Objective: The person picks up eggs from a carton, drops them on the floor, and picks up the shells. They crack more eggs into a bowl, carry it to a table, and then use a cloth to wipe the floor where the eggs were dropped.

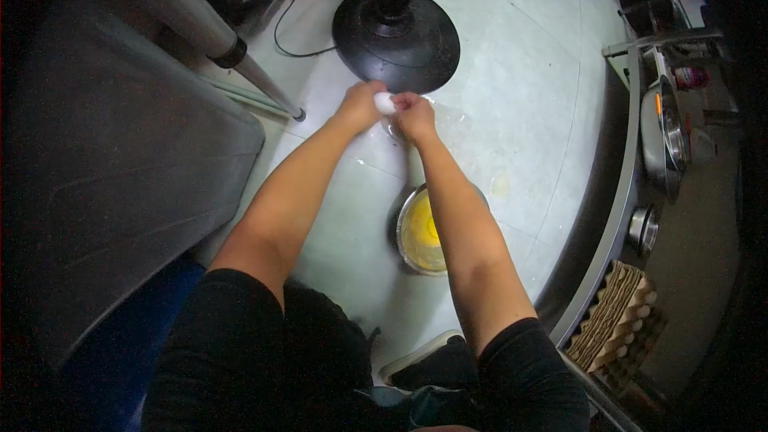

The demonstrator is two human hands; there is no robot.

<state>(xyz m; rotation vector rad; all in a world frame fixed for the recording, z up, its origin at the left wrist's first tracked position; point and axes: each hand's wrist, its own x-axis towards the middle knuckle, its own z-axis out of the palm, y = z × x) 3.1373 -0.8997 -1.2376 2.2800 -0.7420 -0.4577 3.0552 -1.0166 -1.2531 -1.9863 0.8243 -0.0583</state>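
Observation:
Both my hands meet over the floor in front of a fan base. My left hand (362, 106) and my right hand (413, 114) together grip a white egg (385, 102) held between the fingertips. Just below the hands something small and round (395, 130) sits on the floor, mostly hidden by my right hand. Nearer to me, a metal bowl (406, 216) with yellow beaten egg stands on the floor, partly covered by my right forearm.
A black fan base (396, 36) with its cable stands just beyond the hands. A grey padded seat (120, 168) fills the left. At the right, a metal counter edge (620, 216) carries pans (664, 136), with stacked egg cartons (620, 316) below. White spots mark the floor.

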